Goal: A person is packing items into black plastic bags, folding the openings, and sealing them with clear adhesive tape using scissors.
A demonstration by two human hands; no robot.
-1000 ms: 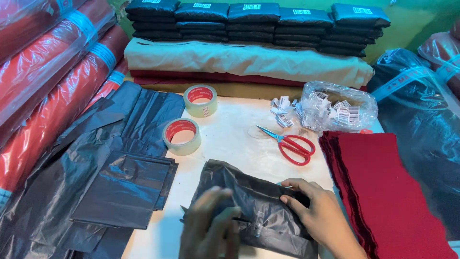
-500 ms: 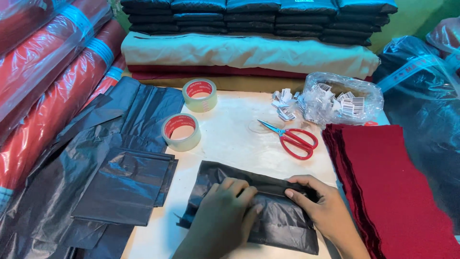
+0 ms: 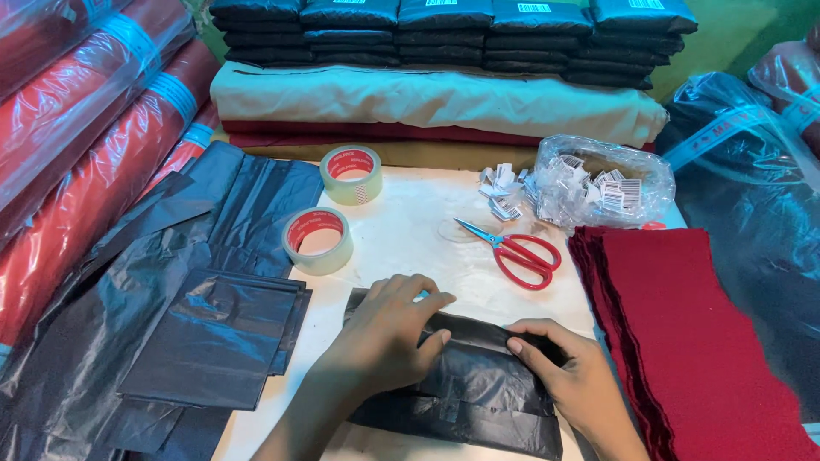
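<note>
Head view of a packing bench [image 3: 410, 222] with a white top. A flat packet wrapped in black plastic [image 3: 478, 384] lies at the near edge, in front of the person. The left hand [image 3: 384, 337] rests palm-down on the packet's left half, fingers spread flat. The right hand [image 3: 568, 371] presses the upper right corner, fingers curled over the folded edge (neither hand closes around the packet). Red-handled scissors [image 3: 517, 252] lie just beyond, shut. Two rolls of clear tape [image 3: 318, 240] stand to the left, beside a pile of flat black bags [image 3: 213, 337]. A stack of red cloth [image 3: 700, 341] lies right of the packet; a clear bag of printed labels [image 3: 598, 183] sits behind it.
</note>
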